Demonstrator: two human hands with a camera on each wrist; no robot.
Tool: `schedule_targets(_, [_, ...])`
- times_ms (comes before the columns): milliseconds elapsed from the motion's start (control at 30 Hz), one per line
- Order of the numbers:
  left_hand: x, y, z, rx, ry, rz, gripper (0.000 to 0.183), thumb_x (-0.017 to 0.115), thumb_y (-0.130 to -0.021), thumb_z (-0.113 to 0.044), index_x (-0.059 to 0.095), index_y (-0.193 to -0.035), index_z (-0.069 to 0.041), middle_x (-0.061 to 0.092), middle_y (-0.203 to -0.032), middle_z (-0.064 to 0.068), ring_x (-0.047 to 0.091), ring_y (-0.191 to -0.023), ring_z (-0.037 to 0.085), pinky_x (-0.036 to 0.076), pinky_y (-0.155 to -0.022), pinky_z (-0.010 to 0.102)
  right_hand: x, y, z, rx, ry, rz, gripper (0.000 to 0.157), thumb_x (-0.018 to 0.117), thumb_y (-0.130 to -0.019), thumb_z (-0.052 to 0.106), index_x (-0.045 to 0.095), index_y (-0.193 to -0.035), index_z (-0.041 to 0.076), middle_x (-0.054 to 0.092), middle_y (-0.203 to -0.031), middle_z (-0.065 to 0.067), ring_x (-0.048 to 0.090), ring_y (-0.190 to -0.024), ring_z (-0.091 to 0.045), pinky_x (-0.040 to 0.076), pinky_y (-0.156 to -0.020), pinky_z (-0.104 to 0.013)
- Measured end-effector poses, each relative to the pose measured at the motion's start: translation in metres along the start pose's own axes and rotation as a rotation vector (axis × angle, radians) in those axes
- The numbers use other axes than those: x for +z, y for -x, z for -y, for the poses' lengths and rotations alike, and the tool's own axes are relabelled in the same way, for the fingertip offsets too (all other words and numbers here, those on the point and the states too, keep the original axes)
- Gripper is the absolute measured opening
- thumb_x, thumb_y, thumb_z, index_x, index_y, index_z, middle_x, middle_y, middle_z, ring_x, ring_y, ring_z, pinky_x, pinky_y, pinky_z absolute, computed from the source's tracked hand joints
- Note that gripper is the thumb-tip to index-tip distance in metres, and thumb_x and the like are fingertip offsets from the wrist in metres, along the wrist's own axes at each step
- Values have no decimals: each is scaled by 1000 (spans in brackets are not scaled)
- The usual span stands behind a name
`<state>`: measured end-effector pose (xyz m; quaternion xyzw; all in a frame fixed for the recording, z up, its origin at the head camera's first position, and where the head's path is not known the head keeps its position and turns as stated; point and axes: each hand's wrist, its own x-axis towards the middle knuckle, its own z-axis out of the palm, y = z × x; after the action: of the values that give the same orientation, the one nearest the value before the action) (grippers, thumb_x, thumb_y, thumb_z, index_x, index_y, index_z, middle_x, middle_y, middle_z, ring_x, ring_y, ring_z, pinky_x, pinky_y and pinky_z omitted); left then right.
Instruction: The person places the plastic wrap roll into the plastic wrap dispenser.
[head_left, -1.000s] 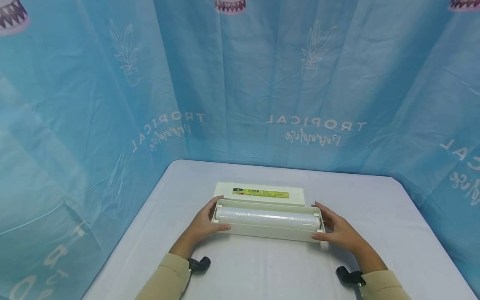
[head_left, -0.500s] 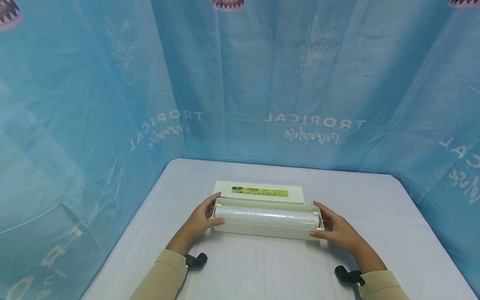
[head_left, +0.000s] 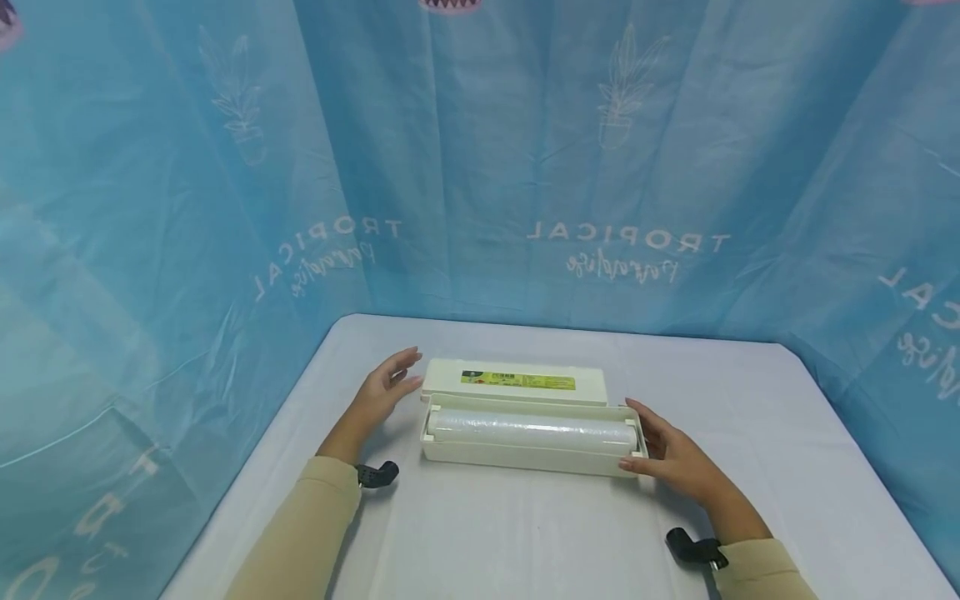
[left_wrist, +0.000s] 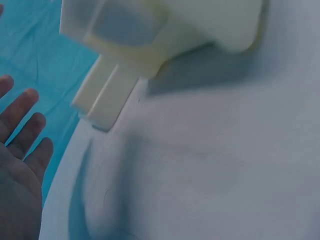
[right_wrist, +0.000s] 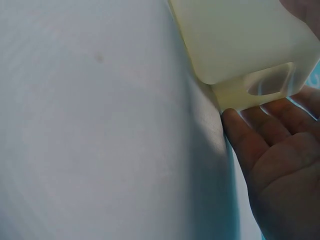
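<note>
A long cream plastic cling film box (head_left: 525, 461) lies lidless on the table, with a clear roll of cling film (head_left: 532, 429) inside. Just behind it is its lid (head_left: 442, 372), bearing a yellow-green label (head_left: 517, 380). My right hand (head_left: 675, 458) holds the box's right end, thumb at the front corner and fingers round the far side. In the right wrist view, fingertips (right_wrist: 232, 117) touch the box end (right_wrist: 245, 42). My left hand (head_left: 377, 395) is off the box, fingers extended beside the lid's left end. The left wrist view shows its fingers (left_wrist: 30, 132) apart from the lid (left_wrist: 107, 100).
A white cloth covers the table (head_left: 480, 533). Blue printed curtains (head_left: 525, 167) hang behind it and along both sides. Black wrist mounts (head_left: 378, 475) stick out from both beige sleeves (head_left: 300, 517).
My left hand has let go of the box's left end and moved left and away, toward the lid's left end. My right hand has kept its grip; the box has barely moved.
</note>
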<state>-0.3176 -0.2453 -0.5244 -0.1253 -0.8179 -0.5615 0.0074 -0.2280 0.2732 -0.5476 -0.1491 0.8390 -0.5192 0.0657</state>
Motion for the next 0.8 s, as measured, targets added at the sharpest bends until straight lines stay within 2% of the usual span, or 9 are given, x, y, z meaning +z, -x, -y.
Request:
schedule_targets(100, [-4, -13, 1, -51, -85, 31, 72, 77, -99, -25, 42, -161, -10, 43, -162, 8, 32, -152, 32, 26, -124, 47, 0, 0, 0, 0, -9, 0, 108, 93, -84, 31, 26, -168, 12, 35, -166, -16, 37, -148, -41, 40, -112, -35])
schedule_targets(200, [-6, -25, 2, -96, -181, 103, 87, 85, -91, -28, 39, -163, -13, 35, -167, 11, 27, -154, 37, 24, -123, 54, 0, -1, 0, -3, -34, 5, 108, 92, -85, 28, 25, -168, 12, 35, -166, -16, 38, -148, -41, 39, -106, -21])
schedule_targets(300, [-4, -37, 4, -137, -266, 188, 105, 93, -80, -36, 36, -166, -19, 27, -170, 13, 20, -156, 40, 22, -121, 62, 0, 0, 0, -7, -56, 7, 108, 92, -86, 25, 24, -168, 12, 35, -166, -17, 39, -148, -41, 39, -103, -15])
schedule_targets(433, [6, -51, 6, -145, -335, 297, 118, 98, -72, -41, 32, -167, -20, 28, -170, 11, 22, -156, 36, 22, -121, 62, 1, 2, -1, -8, -72, 2, 108, 92, -86, 22, 23, -169, 12, 34, -166, -17, 39, -147, -41, 40, -103, -16])
schedule_targets(533, [13, -57, 6, -127, -357, 335, 119, 98, -71, -43, 33, -167, -17, 33, -168, 10, 28, -154, 34, 24, -121, 60, 2, 2, -2, -9, -77, 5, 108, 91, -86, 22, 23, -169, 14, 34, -166, -17, 38, -148, -41, 40, -103, -16])
schedule_targets(667, [18, -59, 5, -115, -381, 316, 111, 97, -71, -47, 42, -163, -16, 41, -164, 8, 33, -152, 33, 25, -121, 60, 2, 2, -2, -10, -59, 5, 107, 91, -87, 24, 23, -169, 18, 33, -167, -15, 36, -149, -40, 39, -106, -19])
schedule_targets(800, [17, -61, 4, -96, -401, 265, 101, 98, -71, -45, 53, -156, -15, 51, -157, 7, 41, -146, 33, 31, -119, 59, 1, 2, -2, -4, -43, -10, 109, 92, -85, 27, 23, -169, 18, 32, -168, -14, 35, -150, -40, 40, -112, -37])
